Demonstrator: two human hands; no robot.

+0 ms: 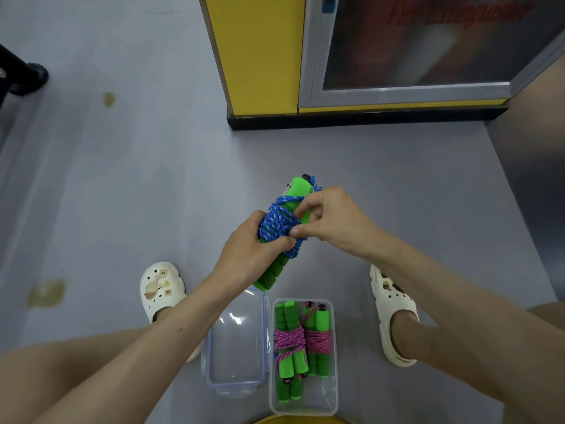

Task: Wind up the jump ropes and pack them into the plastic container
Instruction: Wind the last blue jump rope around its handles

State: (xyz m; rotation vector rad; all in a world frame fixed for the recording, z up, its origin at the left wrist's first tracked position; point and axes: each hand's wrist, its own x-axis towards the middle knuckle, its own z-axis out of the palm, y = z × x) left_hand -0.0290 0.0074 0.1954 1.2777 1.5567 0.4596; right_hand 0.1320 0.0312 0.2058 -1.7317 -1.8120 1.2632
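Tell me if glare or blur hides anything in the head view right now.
Head view: left hand, right hand and blue rope are sharp; a small glare streak sits on the clear lid; red lettering on the cabinet glass is blurred.

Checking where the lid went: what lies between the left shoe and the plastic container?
The clear lid lies flat on the floor beside the plastic container, as the head view shows.

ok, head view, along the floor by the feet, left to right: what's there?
In order: white clog → clear lid → plastic container holding wound pink jump ropes → second white clog.
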